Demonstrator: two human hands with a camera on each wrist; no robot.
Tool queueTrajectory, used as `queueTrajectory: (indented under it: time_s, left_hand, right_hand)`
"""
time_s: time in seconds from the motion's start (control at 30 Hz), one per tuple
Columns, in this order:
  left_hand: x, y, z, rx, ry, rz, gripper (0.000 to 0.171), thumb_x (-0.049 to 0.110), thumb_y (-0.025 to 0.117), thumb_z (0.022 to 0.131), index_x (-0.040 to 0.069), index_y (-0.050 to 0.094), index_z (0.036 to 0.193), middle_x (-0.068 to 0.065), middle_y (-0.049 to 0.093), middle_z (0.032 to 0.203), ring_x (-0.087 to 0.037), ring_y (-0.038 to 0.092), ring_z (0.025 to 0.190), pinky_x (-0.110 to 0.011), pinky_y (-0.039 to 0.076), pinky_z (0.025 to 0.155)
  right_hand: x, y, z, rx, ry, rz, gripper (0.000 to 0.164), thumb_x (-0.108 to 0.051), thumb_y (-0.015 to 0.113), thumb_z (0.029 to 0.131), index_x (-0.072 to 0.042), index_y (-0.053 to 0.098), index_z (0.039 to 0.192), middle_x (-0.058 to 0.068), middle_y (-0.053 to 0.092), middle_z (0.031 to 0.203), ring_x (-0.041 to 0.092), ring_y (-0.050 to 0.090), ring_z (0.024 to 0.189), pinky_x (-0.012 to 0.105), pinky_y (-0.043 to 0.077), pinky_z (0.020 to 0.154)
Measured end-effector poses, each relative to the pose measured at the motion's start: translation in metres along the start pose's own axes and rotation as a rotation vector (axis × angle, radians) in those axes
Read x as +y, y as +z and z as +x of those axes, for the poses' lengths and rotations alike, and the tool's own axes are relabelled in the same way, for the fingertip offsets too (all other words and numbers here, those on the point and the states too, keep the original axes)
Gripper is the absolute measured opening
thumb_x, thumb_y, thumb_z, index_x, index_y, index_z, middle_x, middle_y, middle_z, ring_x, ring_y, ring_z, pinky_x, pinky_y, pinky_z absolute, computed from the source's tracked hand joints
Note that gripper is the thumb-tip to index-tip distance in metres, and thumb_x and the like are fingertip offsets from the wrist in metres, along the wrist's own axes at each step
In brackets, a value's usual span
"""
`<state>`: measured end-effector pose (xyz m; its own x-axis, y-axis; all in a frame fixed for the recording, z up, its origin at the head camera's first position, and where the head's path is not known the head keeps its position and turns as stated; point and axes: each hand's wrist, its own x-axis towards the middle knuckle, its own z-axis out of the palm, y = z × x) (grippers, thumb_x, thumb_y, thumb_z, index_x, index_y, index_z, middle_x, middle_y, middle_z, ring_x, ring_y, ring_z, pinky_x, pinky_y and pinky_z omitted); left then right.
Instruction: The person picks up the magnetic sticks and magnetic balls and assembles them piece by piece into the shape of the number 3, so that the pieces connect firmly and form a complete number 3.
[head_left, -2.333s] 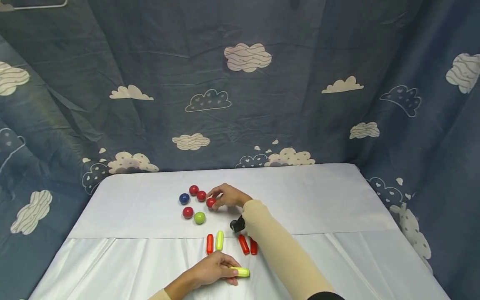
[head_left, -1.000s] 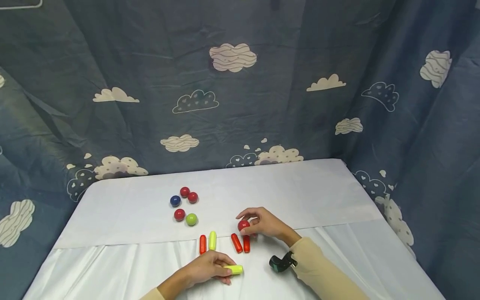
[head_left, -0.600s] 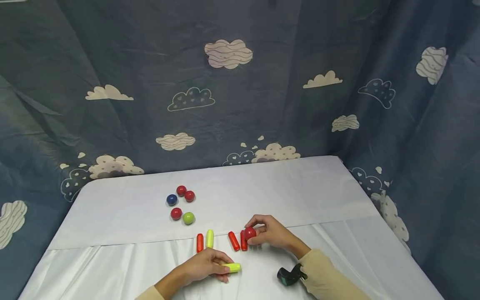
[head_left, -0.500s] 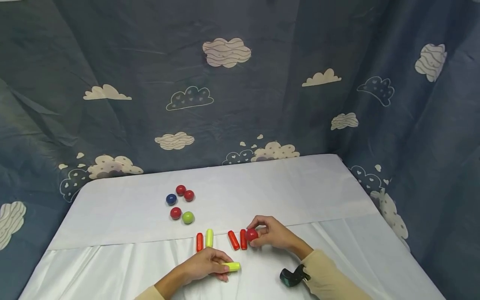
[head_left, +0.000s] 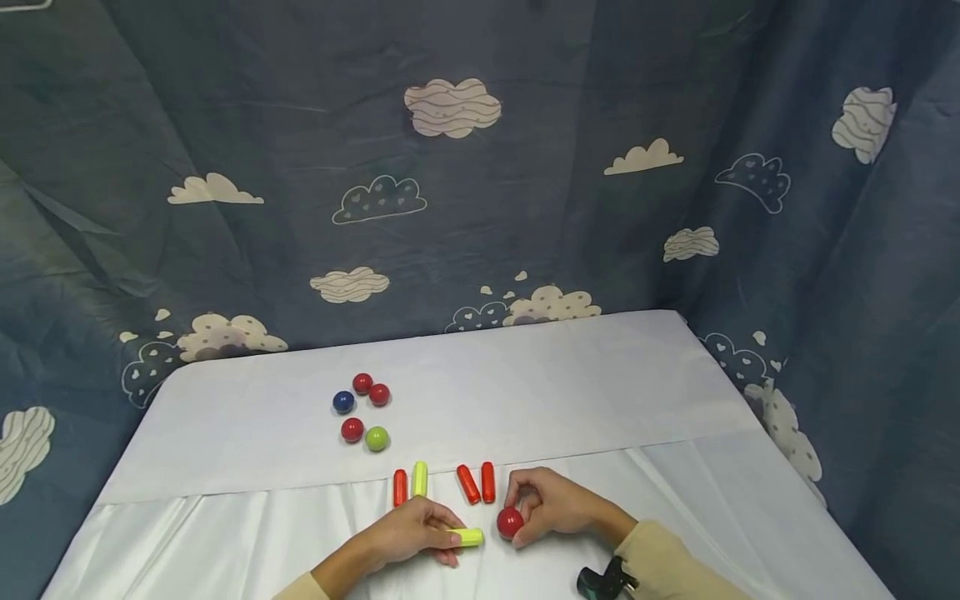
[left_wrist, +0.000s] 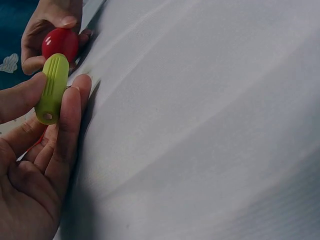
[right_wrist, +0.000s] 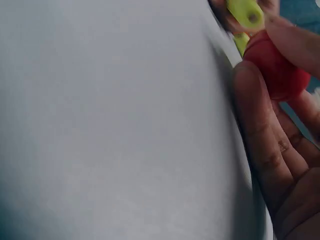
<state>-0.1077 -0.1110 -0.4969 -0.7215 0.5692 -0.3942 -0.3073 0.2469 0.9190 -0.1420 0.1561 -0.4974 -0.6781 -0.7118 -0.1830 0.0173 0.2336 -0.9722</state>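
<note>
My left hand (head_left: 408, 529) pinches a yellow-green stick (head_left: 470, 537) between thumb and fingers, close over the cloth. In the left wrist view this ridged stick (left_wrist: 51, 92) shows a small hole in its near end. Just right of it, my right hand (head_left: 558, 502) grips a glossy red ball (head_left: 510, 523). From the right wrist, the ball (right_wrist: 277, 70) sits between thumb and fingertips, one side hidden by the thumb. A short gap separates ball and stick in the head view.
Beyond my hands lie two red sticks (head_left: 478, 483), another red stick (head_left: 400, 487) and a yellow-green stick (head_left: 419, 478). Farther left sit a blue ball (head_left: 343, 402), a green ball (head_left: 377, 438) and three red balls (head_left: 352, 430). A cloud-patterned curtain (head_left: 525, 208) backs the white-clothed table (head_left: 570, 375).
My right hand has taken the red ball from the far group and brought it toward me, past the red sticks, beside the left hand's stick. The left hand keeps its hold, nearly still.
</note>
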Motion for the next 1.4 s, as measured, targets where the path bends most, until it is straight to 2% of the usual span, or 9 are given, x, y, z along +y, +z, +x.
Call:
queueTrajectory:
  time_s: [0.1,0.33,0.5,0.7,1.1,1.4]
  left_hand:
    - [0.001,-0.001,-0.001,0.000,0.004,0.000,0.017,0.005,0.064,0.090,-0.006,0.067,0.103,-0.011,0.070,0.081,-0.009,0.066,0.065,-0.023,0.053,0.065]
    - [0.001,0.001,0.000,0.003,0.012,-0.008,0.017,0.004,0.064,0.090,-0.007,0.066,0.102,-0.012,0.070,0.081,-0.009,0.066,0.065,-0.023,0.053,0.064]
    - [0.001,0.003,-0.001,0.011,0.007,0.003,0.015,0.003,0.065,0.089,-0.006,0.067,0.100,-0.012,0.070,0.079,-0.010,0.066,0.064,-0.023,0.053,0.064]
    - [0.003,0.003,-0.001,0.024,-0.004,0.019,0.014,0.003,0.066,0.088,-0.006,0.067,0.099,-0.010,0.070,0.078,-0.009,0.066,0.064,-0.023,0.053,0.063]
    - [0.008,0.006,-0.001,0.048,-0.007,0.049,0.012,0.003,0.068,0.087,-0.004,0.068,0.096,-0.007,0.069,0.076,-0.010,0.066,0.063,-0.023,0.053,0.063]
    - [0.006,0.005,-0.001,0.050,0.009,0.029,0.013,0.002,0.068,0.087,-0.006,0.068,0.097,-0.008,0.069,0.076,-0.010,0.067,0.064,-0.023,0.054,0.064]
  right_hand:
    - [-0.001,0.003,0.002,-0.026,-0.006,-0.022,0.033,0.006,0.081,0.069,-0.001,0.057,0.091,0.005,0.066,0.070,0.006,0.059,0.059,0.017,0.046,0.056]
    - [-0.002,0.008,0.005,0.017,-0.013,-0.116,0.031,0.001,0.085,0.067,-0.004,0.062,0.088,0.000,0.066,0.081,0.005,0.056,0.062,0.017,0.046,0.057]
    - [-0.001,0.012,0.004,0.025,0.001,-0.095,0.031,0.000,0.085,0.067,-0.003,0.062,0.088,0.002,0.065,0.075,0.006,0.055,0.060,0.018,0.047,0.058]
    - [0.000,0.014,0.006,0.024,-0.014,-0.114,0.031,-0.002,0.084,0.068,-0.005,0.062,0.089,-0.001,0.065,0.080,0.005,0.056,0.063,0.016,0.043,0.056]
    - [-0.001,0.015,0.004,0.024,-0.032,-0.142,0.032,-0.005,0.085,0.068,-0.006,0.059,0.088,-0.002,0.063,0.074,0.004,0.055,0.062,0.017,0.043,0.053]
    - [0.000,0.018,0.007,0.036,-0.031,-0.125,0.033,-0.003,0.085,0.068,-0.005,0.059,0.087,-0.001,0.064,0.075,0.005,0.058,0.060,0.018,0.048,0.057]
